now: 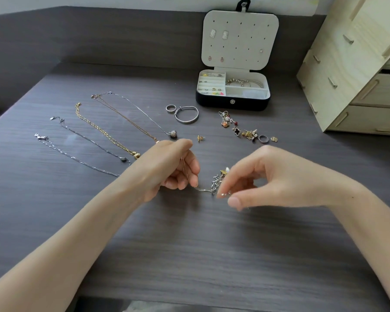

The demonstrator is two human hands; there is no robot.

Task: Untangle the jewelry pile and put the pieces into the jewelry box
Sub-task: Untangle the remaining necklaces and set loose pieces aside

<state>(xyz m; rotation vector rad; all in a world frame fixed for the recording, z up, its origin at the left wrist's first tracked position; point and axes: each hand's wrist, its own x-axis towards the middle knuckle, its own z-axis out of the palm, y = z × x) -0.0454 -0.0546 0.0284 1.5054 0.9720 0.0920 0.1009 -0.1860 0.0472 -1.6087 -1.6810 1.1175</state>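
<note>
While both hands work close together above the bench (pixel 189 255), the left hand (pixel 173 170) has its fingers curled in tight, pinching a thin chain (pixel 202 189) at the fingertips. The right hand (pixel 270 176) is half closed, its thumb and forefinger meeting on the jewelry pile (pixel 217 183); the fingertips are blurred, so the exact grip is hard to read. The pile is a small knot of silver links with a gold piece and a pale bead on top. It sits between the two hands, and the thin chain runs from it to the left hand. Both forearms reach forward, with the wrists bent inward toward each other.

Beyond the left hand, several necklaces (pixel 104 134) lie stretched out side by side. Ahead of the hands are a bangle (pixel 187 115) and a ring (pixel 170 108), and beyond the right hand is a scatter of small pieces (pixel 245 131). Farther out stands the jewelry box (pixel 212 101), lid up.
</note>
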